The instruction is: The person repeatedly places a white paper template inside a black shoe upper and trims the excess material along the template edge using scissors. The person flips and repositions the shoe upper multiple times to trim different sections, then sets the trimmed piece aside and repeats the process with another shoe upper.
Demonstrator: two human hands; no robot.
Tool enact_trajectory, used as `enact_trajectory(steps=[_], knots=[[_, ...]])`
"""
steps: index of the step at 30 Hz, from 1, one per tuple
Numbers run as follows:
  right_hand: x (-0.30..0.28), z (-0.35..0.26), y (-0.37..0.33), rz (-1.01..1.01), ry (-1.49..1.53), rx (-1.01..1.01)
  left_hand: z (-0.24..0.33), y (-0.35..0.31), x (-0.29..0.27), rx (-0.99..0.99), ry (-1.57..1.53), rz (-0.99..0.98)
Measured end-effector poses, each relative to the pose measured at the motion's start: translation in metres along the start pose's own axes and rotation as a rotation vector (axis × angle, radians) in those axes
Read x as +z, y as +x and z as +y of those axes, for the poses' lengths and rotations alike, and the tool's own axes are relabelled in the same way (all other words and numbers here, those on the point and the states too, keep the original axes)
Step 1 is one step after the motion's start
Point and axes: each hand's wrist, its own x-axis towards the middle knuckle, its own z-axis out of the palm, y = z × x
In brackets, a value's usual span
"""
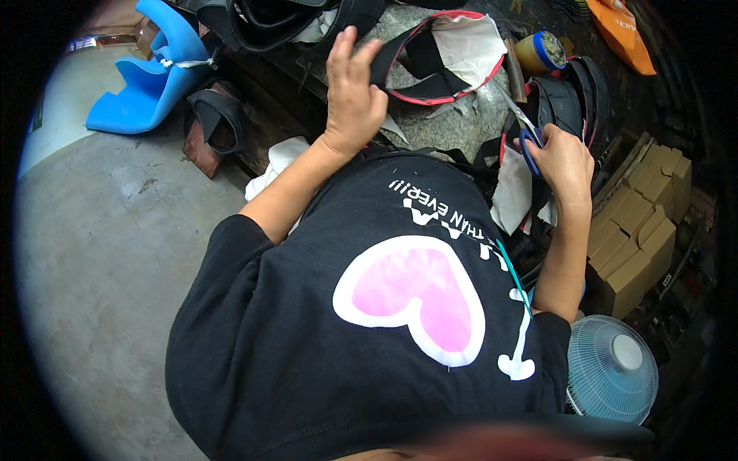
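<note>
Smooth grey concrete floor [100, 230], faintly stained, fills the left side of the room, with a bright blue curved foam sheet [157, 88] bound by a white tie at its upper end. Near the foam, a black folded strip of material [219, 115] sits against a reddish-brown block [200, 154]. Ahead of the person, a dark, cluttered worktop [530, 19] carries a speckled grey slab [446, 127] with pale scraps on it.

Over this slab is a looped black band with white lining and red edging [480, 46]. Beside its left end is the left hand [355, 96], fingers raised and spread; whether the thumb touches the band I cannot tell. To the right, the right hand [565, 157] is closed around the blue handles of a pair of metal scissors [525, 123], whose blades point up and left toward the band.

Beyond the scissors are a yellowish jar with a blue rim [540, 54] and several curved black pieces [588, 96]. An orange plastic bag [623, 34] hangs at the upper right, tan cardboard boxes [646, 223] are stacked below, and a pale blue caged fan [607, 384] stands at lower right.
</note>
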Motion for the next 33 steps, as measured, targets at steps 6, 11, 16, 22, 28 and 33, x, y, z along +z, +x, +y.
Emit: enact_trajectory(steps=[6, 11, 16, 22, 28, 33], knots=[[0.001, 0.006, 0.002, 0.043, 0.003, 0.013, 0.046, 0.02, 0.03, 0.248, -0.061, -0.368], [0.008, 0.007, -0.003, 0.121, 0.012, -0.011, 0.038, 0.035, 0.059, 0.05, 0.259, -0.718], [0.003, 0.002, -0.012, 0.019, 0.107, -0.034, 0.018, 0.027, 0.058, 0.132, 0.149, -0.816], [-0.008, 0.024, -0.001, 0.012, 0.553, -0.15, 0.011, -0.008, 0.062, 0.344, 0.169, -0.663], [0.008, 0.016, 0.086, 0.135, 0.371, -0.19, -0.015, -0.006, 0.071, 0.415, 0.208, -0.52], [0.043, -0.022, 0.15, 0.072, 0.111, -0.117, -0.021, 0.021, 0.061, 0.135, 0.062, -0.781]])
